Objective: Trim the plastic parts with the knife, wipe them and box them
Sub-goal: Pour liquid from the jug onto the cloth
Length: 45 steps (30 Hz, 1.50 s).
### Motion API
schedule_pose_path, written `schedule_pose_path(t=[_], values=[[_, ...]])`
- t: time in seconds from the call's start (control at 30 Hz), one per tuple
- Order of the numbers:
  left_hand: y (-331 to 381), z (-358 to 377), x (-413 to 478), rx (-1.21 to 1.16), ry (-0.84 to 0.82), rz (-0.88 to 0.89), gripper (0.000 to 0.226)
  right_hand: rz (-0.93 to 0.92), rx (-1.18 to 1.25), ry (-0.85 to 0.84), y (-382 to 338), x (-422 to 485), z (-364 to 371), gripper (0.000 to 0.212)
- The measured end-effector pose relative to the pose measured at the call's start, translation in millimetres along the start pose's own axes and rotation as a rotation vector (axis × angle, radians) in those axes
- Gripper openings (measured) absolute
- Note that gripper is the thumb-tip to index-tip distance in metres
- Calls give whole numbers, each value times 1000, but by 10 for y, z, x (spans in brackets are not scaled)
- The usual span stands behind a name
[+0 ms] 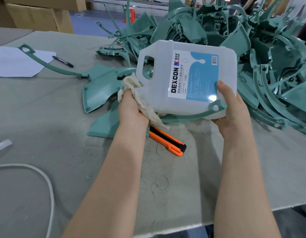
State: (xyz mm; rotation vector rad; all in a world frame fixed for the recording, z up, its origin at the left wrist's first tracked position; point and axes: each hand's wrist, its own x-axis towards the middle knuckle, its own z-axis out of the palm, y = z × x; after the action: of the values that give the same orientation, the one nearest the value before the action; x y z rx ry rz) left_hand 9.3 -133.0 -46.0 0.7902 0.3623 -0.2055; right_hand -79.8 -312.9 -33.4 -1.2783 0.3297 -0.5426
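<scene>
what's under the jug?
Under the tilted jug: a curved green part and the mat. The orange knife lies nearer. Anything else under it is hidden.

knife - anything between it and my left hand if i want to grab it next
Yes. The left hand is already full with the cloth, and its forearm lies over the knife's far end. The near end lies bare on the table.
</scene>
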Motion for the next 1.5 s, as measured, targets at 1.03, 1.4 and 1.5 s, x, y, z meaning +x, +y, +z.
schedule_pose_path(t=[1.03, 1.4, 1.5], values=[[150, 385, -321, -3, -63, 170, 18, 115, -17, 180, 107, 47, -77, 31], [-284, 1431, -1032, 439, -444, 476, 24, 149, -116, 584, 165, -77, -497, 33], [-408, 1562, -1105, 442, -491, 508, 30, 139, -167, 656, 159, -94, -553, 37]])
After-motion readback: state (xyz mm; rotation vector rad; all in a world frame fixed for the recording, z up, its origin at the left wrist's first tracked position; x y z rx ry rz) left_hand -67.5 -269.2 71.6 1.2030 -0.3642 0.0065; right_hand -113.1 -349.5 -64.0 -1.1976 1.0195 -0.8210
